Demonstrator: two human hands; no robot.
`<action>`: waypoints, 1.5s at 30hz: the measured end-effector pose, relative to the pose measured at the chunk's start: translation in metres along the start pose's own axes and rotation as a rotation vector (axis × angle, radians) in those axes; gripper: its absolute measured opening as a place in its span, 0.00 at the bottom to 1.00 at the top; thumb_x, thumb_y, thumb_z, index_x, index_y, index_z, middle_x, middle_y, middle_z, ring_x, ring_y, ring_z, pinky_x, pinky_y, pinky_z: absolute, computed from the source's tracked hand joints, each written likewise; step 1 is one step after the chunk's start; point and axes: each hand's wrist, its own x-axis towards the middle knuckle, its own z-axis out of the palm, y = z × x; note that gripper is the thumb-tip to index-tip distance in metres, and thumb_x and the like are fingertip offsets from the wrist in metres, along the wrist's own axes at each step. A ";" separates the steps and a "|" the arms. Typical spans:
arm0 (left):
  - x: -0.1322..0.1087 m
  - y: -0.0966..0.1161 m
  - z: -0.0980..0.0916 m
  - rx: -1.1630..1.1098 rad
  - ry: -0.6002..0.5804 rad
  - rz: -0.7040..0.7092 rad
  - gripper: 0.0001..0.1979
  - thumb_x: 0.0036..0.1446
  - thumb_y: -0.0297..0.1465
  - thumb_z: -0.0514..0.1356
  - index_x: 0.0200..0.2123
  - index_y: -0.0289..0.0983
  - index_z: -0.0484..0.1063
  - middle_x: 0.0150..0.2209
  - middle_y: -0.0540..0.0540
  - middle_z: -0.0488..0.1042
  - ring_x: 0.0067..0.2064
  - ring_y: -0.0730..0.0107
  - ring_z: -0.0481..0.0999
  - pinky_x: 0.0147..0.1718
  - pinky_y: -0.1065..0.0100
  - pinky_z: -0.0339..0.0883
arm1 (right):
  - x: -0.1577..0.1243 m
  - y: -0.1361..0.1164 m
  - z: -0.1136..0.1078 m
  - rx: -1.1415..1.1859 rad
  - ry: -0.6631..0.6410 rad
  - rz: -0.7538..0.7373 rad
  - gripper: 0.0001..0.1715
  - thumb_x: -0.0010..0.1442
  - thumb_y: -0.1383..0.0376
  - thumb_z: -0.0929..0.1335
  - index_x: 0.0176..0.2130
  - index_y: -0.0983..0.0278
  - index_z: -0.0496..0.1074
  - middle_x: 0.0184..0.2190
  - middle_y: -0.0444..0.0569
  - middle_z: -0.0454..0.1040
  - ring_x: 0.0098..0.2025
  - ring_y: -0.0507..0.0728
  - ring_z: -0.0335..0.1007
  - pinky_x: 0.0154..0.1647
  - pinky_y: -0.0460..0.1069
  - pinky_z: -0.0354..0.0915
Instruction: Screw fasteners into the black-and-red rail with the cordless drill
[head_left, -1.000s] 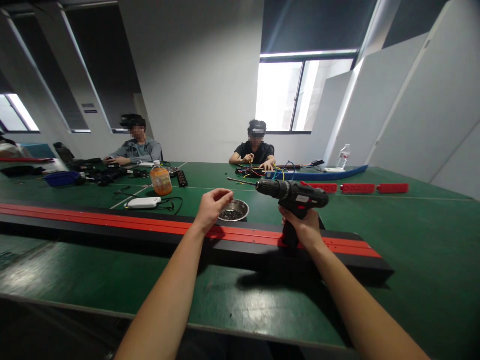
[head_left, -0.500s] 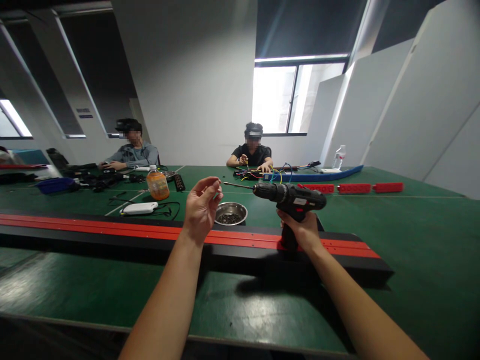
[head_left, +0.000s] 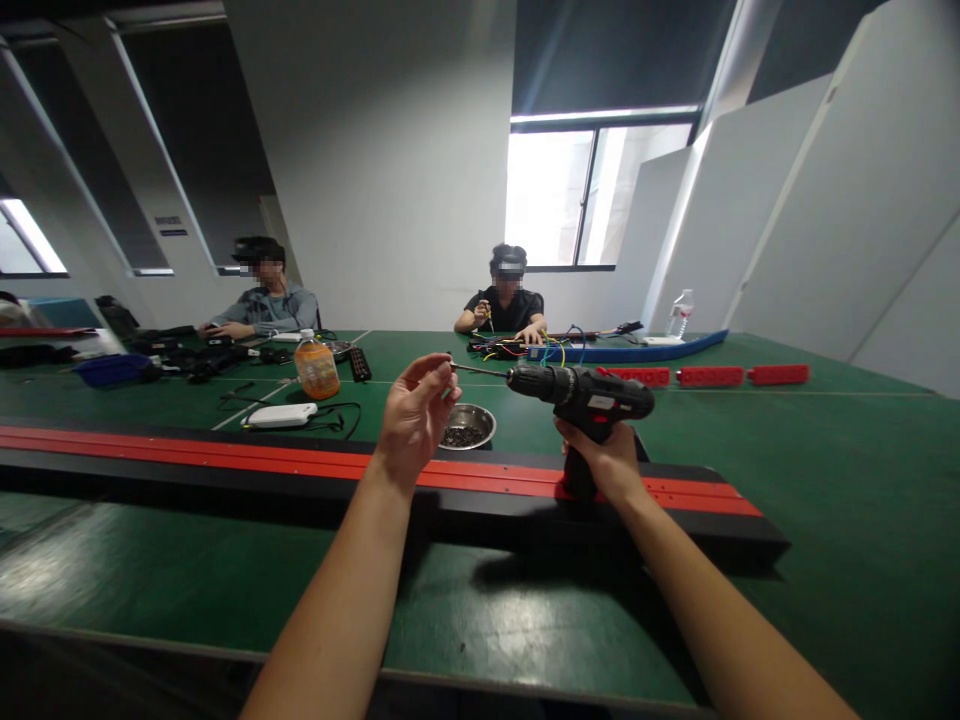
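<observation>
My right hand [head_left: 609, 462] is wrapped round the grip of a black cordless drill [head_left: 581, 392], which points left. A long thin driver bit [head_left: 480, 370] sticks out of its chuck. At the bit's tip, my left hand [head_left: 416, 415] pinches with thumb and fingers; whatever small thing they hold there is too small to make out. Below and behind the left hand stands a steel bowl [head_left: 489, 432] of small dark screws, partly hidden by the hand. Under both hands lies a long black bar with a red top [head_left: 480, 477].
On the green table [head_left: 840, 480] stand a bottle of orange liquid [head_left: 316, 368] and a white power bank [head_left: 281, 416] with a cable. Red blocks [head_left: 709, 376] and a curved blue strip [head_left: 637, 352] lie farther back. Across the table, a person [head_left: 504, 305] handles wires; another sits left.
My left hand has moved slightly right, bringing its fingertips to the tip of the driver bit. The drill and my right hand have hardly moved.
</observation>
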 end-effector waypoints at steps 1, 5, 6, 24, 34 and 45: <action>0.000 0.000 0.000 0.027 0.005 0.007 0.09 0.50 0.33 0.72 0.36 0.44 0.80 0.34 0.52 0.78 0.33 0.76 0.76 0.33 0.71 0.71 | 0.000 0.000 0.000 -0.007 -0.002 -0.003 0.22 0.47 0.49 0.78 0.22 0.63 0.75 0.20 0.48 0.75 0.22 0.57 0.70 0.27 0.51 0.64; -0.001 0.001 0.000 0.067 0.013 0.029 0.09 0.49 0.33 0.72 0.35 0.44 0.79 0.34 0.51 0.77 0.34 0.75 0.76 0.33 0.70 0.72 | 0.000 -0.002 0.000 -0.018 0.004 0.006 0.23 0.47 0.48 0.78 0.22 0.64 0.75 0.19 0.49 0.75 0.22 0.57 0.70 0.26 0.51 0.64; -0.002 0.002 0.001 0.066 0.013 0.033 0.09 0.49 0.33 0.72 0.35 0.44 0.79 0.34 0.51 0.77 0.34 0.75 0.76 0.33 0.70 0.71 | 0.000 -0.002 0.000 -0.015 0.005 0.012 0.23 0.46 0.48 0.78 0.22 0.64 0.75 0.19 0.49 0.75 0.22 0.57 0.70 0.26 0.51 0.64; 0.004 0.013 -0.001 0.237 0.030 0.151 0.09 0.45 0.33 0.75 0.31 0.40 0.81 0.29 0.50 0.77 0.29 0.77 0.72 0.31 0.72 0.68 | 0.000 -0.002 0.001 -0.027 0.009 0.014 0.24 0.47 0.47 0.77 0.21 0.63 0.74 0.19 0.48 0.74 0.21 0.57 0.69 0.25 0.51 0.65; 0.005 0.024 0.000 0.461 0.041 0.279 0.10 0.45 0.34 0.75 0.30 0.37 0.82 0.30 0.47 0.80 0.32 0.71 0.76 0.34 0.70 0.70 | 0.000 -0.005 0.001 -0.034 0.008 0.035 0.25 0.46 0.45 0.77 0.22 0.63 0.74 0.19 0.49 0.74 0.21 0.58 0.69 0.25 0.51 0.65; 0.005 0.020 -0.007 0.383 0.021 0.197 0.10 0.47 0.34 0.74 0.33 0.38 0.82 0.33 0.46 0.81 0.32 0.72 0.76 0.34 0.71 0.70 | 0.000 -0.002 0.001 -0.020 -0.006 0.023 0.23 0.47 0.48 0.77 0.22 0.63 0.74 0.18 0.48 0.74 0.21 0.58 0.70 0.25 0.51 0.64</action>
